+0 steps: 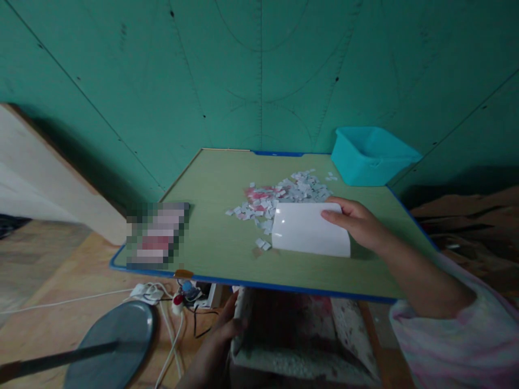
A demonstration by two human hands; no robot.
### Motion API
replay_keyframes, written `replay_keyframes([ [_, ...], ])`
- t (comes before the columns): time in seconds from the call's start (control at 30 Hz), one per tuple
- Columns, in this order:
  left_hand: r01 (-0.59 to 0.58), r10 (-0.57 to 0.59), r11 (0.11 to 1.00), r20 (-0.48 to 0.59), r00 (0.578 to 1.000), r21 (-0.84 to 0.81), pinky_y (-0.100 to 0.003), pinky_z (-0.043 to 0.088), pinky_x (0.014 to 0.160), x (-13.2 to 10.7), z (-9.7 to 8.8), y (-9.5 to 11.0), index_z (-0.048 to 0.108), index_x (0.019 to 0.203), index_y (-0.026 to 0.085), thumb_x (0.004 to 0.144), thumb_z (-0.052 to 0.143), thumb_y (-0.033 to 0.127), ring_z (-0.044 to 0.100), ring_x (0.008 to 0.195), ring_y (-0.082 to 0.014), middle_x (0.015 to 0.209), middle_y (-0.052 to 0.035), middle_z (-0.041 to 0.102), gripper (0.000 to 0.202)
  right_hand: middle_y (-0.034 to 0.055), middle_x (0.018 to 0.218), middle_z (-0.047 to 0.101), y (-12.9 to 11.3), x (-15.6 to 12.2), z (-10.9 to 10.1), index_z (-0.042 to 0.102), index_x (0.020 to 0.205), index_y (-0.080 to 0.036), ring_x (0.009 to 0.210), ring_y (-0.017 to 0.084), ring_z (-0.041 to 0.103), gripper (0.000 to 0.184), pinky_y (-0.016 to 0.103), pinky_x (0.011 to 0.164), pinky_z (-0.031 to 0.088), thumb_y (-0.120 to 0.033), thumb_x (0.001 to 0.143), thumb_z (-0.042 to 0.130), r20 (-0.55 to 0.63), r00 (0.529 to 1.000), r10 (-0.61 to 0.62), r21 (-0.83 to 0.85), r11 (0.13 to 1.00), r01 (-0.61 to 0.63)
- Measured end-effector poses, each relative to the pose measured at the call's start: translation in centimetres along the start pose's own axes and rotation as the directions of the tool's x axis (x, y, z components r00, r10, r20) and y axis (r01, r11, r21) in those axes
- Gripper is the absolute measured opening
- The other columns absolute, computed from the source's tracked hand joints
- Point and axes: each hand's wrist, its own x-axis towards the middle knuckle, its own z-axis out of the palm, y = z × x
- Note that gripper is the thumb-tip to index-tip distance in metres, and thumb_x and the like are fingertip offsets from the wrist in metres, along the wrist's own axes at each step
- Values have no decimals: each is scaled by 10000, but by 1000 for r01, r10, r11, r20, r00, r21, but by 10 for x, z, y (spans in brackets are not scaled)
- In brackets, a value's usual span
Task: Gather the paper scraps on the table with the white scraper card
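My right hand [357, 221] rests on a glossy white card [308, 228] that stands curved on the green tabletop [211, 216]; its fingers curl over the card's right edge and grip it. Just behind the card lies a heap of several small white and pink paper scraps [284, 197]. My left hand [223, 329] is below the table's front edge, with the fingers wrapped round the rim of a white box [284, 346] on the floor.
A turquoise plastic bin [371, 155] sits at the table's far right corner. A blurred-out flat item [156, 235] lies at the table's left. On the floor are white and black cables with a power strip [182, 294] and a round grey stand base [113, 340].
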Motion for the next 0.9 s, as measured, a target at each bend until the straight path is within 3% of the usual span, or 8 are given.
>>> replay_keyframes([
  [0.13, -6, 6, 1000, -17, 1000, -4, -483, 438, 943, -3, -8, -9, 305, 1427, 283, 658, 616, 176, 586, 1128, -334, 1227, -66, 675, 836, -22, 613, 501, -3, -1, -2, 535, 717, -199, 537, 109, 459, 278, 229, 469, 318, -464, 730, 620, -32, 999, -1, -5, 1000, 0],
  [0.27, -17, 18, 1000, -62, 998, 14, -361, 399, 974, -8, -9, -12, 255, 1443, 267, 757, 531, 120, 605, 1111, -232, 1132, -12, 728, 754, -28, 583, 486, -6, -3, -1, 520, 699, -197, 513, 106, 445, 295, 224, 444, 304, -465, 691, 642, -5, 999, 36, -23, 999, -36],
  [0.4, -12, 10, 1000, -92, 996, -17, -340, 368, 985, -12, -2, -10, 319, 1412, 253, 766, 499, 145, 602, 1116, -210, 1090, 2, 746, 679, -25, 620, 507, -7, -4, 5, 522, 728, -199, 550, 110, 461, 291, 227, 483, 340, -469, 709, 629, 26, 999, 27, 15, 1000, -27],
  [0.5, -17, 18, 1000, -132, 991, 10, -302, 344, 996, -12, 1, -10, 415, 1357, 261, 756, 520, 174, 496, 1235, -188, 1108, 17, 739, 617, -23, 643, 507, -5, -4, 8, 527, 749, -203, 574, 113, 461, 282, 232, 506, 345, -473, 741, 606, 47, 999, 0, 13, 1000, 0],
  [0.6, -32, 32, 999, -120, 992, 3, -307, 316, 1017, -10, 0, -12, 415, 1353, 274, 715, 532, 142, 438, 1285, -183, 1110, 26, 740, 661, -19, 646, 495, -3, -3, 8, 537, 751, -199, 588, 118, 459, 280, 236, 513, 341, -472, 755, 597, 74, 997, 2, -42, 999, 1],
  [0.77, -46, 43, 999, -125, 991, -26, -311, 148, 1098, -11, 2, -10, 439, 1320, 308, 749, 493, 155, 458, 1281, -171, 1153, 52, 727, 593, -24, 604, 449, -3, -2, -4, 496, 710, -220, 534, 121, 413, 262, 248, 462, 292, -460, 758, 589, -121, 992, -33, -76, 997, 24],
  [0.9, -43, 36, 996, -90, 995, -74, -329, 115, 1113, -13, 5, -8, 452, 1315, 310, 752, 516, 150, 454, 1292, -198, 1101, 78, 747, 589, -20, 607, 461, -6, -2, -8, 496, 715, -232, 522, 124, 403, 243, 256, 462, 288, -452, 764, 587, -228, 971, -76, -63, 996, 64],
])
